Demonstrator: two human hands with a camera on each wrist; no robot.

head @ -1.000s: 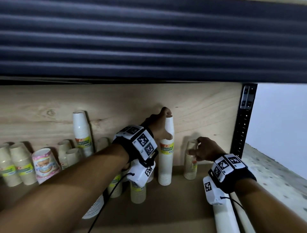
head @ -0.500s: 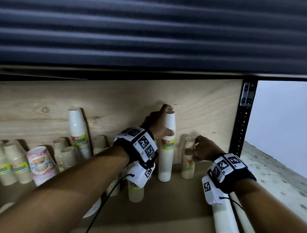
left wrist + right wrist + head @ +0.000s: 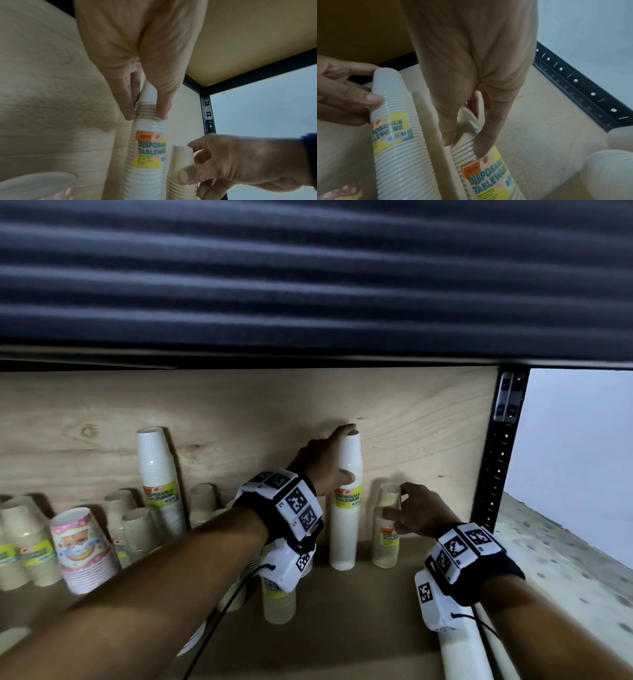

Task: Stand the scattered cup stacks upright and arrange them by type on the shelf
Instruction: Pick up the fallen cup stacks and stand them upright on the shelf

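A tall white cup stack (image 3: 345, 515) (image 3: 145, 159) (image 3: 397, 135) stands upright against the wooden back panel. My left hand (image 3: 337, 462) (image 3: 145, 108) pinches its upper part between thumb and fingers. Just to its right stands a shorter beige cup stack (image 3: 387, 529) (image 3: 181, 173) (image 3: 481, 169), which my right hand (image 3: 399, 513) (image 3: 465, 140) grips near the top. Further left stand another tall white stack (image 3: 159, 481), several beige stacks (image 3: 130, 518) and a pink patterned stack (image 3: 82, 549) that leans.
A black perforated upright (image 3: 496, 460) closes the shelf at the right. A beige stack (image 3: 279, 601) stands at the front under my left wrist. A white stack (image 3: 462, 659) lies on its side along the front right edge. A dark ribbed board overhangs above.
Both hands stay on their stacks. The white and beige stacks have shifted slightly back toward the panel, and the beige one stands closer to the white one.
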